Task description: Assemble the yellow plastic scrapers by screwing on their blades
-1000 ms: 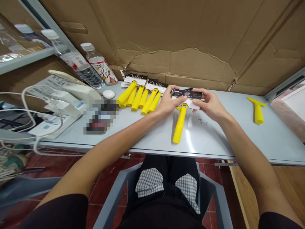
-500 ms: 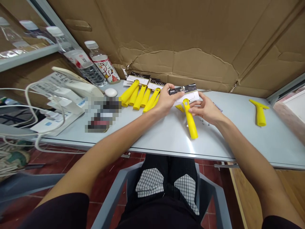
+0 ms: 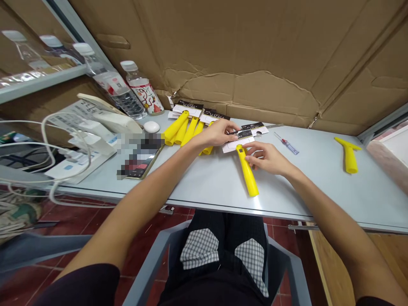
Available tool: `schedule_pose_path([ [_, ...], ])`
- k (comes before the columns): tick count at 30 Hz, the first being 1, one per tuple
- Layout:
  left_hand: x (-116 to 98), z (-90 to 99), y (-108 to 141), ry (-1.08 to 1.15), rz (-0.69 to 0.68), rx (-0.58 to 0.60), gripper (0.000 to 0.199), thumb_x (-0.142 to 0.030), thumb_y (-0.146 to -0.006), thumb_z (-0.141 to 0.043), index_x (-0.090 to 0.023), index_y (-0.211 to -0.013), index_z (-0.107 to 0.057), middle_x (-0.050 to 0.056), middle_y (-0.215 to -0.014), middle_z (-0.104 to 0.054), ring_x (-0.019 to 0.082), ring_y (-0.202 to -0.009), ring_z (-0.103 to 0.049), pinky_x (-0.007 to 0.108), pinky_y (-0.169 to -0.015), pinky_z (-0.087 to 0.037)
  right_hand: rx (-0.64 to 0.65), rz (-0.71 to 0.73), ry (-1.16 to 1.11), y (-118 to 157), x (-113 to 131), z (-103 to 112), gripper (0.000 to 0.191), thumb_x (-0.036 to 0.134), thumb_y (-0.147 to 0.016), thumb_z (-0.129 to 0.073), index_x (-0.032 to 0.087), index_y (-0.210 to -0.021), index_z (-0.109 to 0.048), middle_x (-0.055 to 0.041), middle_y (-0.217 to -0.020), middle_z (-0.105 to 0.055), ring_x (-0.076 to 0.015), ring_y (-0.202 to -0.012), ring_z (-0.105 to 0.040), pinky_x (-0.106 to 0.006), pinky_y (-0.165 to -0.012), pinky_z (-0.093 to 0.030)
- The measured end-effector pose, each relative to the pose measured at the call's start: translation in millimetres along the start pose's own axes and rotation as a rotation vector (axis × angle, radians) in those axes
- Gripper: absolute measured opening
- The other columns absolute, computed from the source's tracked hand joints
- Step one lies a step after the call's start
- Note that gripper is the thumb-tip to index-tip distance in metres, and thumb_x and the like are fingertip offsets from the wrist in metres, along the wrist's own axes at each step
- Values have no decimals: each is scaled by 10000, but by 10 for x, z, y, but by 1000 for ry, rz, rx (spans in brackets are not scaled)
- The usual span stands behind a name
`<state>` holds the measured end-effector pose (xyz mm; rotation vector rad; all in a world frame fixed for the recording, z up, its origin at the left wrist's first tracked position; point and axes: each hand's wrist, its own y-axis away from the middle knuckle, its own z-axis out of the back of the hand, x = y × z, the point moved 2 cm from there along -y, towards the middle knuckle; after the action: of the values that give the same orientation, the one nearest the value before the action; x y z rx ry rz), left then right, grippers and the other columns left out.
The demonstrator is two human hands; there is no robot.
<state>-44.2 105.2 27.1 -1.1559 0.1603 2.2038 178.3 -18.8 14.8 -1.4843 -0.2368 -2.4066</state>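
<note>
My left hand, fingers closed, grips the upper left part of a black-and-white packaging card. At the card's lower edge is a yellow plastic handle, its slotted end up against the card and its round, wider end toward me. My right hand has its fingers curled, with thumb and fingertips closed on the handle's upper right side. Just behind my hands lies another black-and-white card. Left of my left hand, several yellow handles with cards lie in a row, partly covered by that hand.
A small screwdriver lies right of my hands. Farther right is a T-shaped yellow handle. A phone, a white oval object, bottles and a cabled power strip occupy the left. Cardboard lines the back.
The held card and handle have come down and slightly left, toward the table. Both hands moved with them, uncovering the screwdriver and the card behind.
</note>
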Motion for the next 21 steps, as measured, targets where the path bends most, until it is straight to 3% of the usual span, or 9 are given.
schedule_pose_path([
  [5,-8,142,33,33,21,38,394,-362,-854,-850,-191,-1207,-815,99,-1096,-816,246,-1019,-742,364,-882,-580,-37,104,181,34,74,-24,514,435,-960,-709,201,-1417,-744,-47,-910,-789,-187,-695,-706,-389,-692,-605],
  [8,-38,392,66,-1,-10,-14,395,-354,-879,-828,-217,-1249,-809,106,-1168,-819,255,-1094,-739,373,-910,-582,-93,117,199,24,58,31,451,466,-951,-700,180,-1290,-777,-52,-860,-790,-187,-677,-690,-371,-666,-563],
  [13,-35,756,-31,-23,53,-28,435,-318,-915,-762,-212,-1336,-801,117,-1108,-828,242,-938,-736,383,-810,-564,-141,95,244,-12,-16,85,328,475,-943,-691,195,-1075,-800,-34,-766,-757,-176,-635,-636,-357,-638,-505],
  [21,32,798,-505,-406,122,50,370,-295,-877,-720,-241,-1210,-874,59,-969,-846,237,-926,-740,343,-848,-550,-151,120,288,-13,-20,79,229,396,-932,-679,206,-965,-804,-18,-730,-734,-160,-614,-600,-351,-661,-490],
])
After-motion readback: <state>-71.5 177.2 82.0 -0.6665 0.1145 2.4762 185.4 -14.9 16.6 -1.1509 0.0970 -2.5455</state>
